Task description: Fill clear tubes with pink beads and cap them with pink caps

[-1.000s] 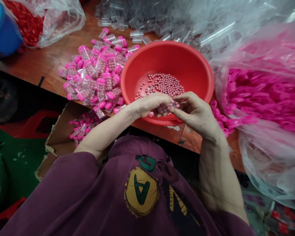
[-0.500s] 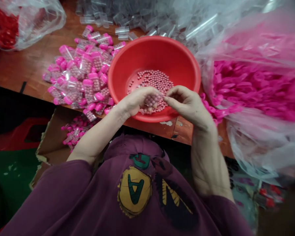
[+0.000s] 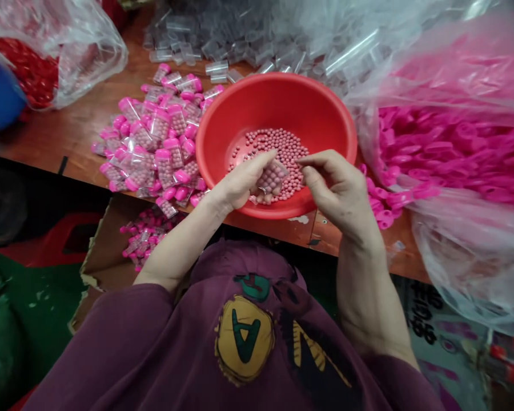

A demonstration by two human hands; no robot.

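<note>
My left hand [image 3: 244,180] is wrapped around a small clear plastic tube [image 3: 272,175] filled with pink beads, held over the near side of a red basin [image 3: 282,91]. Loose pink beads [image 3: 282,145] lie in the bottom of that basin, partly hidden by the hand. To the right of the tube and apart from it, my right hand [image 3: 340,185] has its thumb and forefinger drawn together above the basin's rim. Whatever sits between those fingertips is too small to make out.
Left of the basin is a heap of bead-filled tubes with pink caps [image 3: 154,137]; more lie in a cardboard box [image 3: 107,245] below. Empty clear tubes [image 3: 216,68] are piled behind. Pink caps [image 3: 454,148] fill a plastic bag at right. A blue container [image 3: 0,91] stands far left.
My right hand has moved away from the tube, to the right. The tube in my left hand now shows more plainly. The whole view has shifted slightly.
</note>
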